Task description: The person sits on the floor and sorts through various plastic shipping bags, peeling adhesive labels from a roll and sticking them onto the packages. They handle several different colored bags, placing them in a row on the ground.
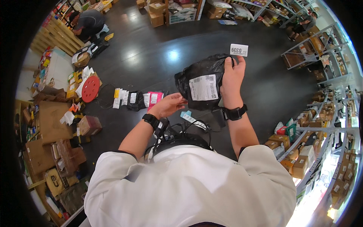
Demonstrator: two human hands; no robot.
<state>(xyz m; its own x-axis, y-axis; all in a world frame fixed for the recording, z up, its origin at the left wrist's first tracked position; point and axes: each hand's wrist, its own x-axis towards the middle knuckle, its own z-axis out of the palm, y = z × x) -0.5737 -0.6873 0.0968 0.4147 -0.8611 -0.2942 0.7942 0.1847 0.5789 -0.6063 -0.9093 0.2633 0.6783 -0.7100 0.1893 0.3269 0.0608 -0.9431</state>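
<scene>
A black plastic parcel bag point(202, 68) with a white printed label point(203, 88) hangs before me. My right hand point(234, 75) grips its upper right edge, and a small white printed card point(239, 50) shows at the fingertips. My left hand point(170, 105) is at the bag's lower left side, fingers slightly curled; whether it touches the bag I cannot tell. Left of that hand, a row of small parcels lies on the floor: a pink one point(154, 99), a black one point(136, 100) and several white ones. A light blue and white strip point(194, 119) lies below the bag.
Cartons and a round red disc with holes point(90, 89) stand at the left. Metal shelves point(326, 129) loaded with boxes line the right. One person point(89, 24) crouches at the upper left; another point(306, 24) is at the upper right. Black cables point(184, 129) hang near my waist.
</scene>
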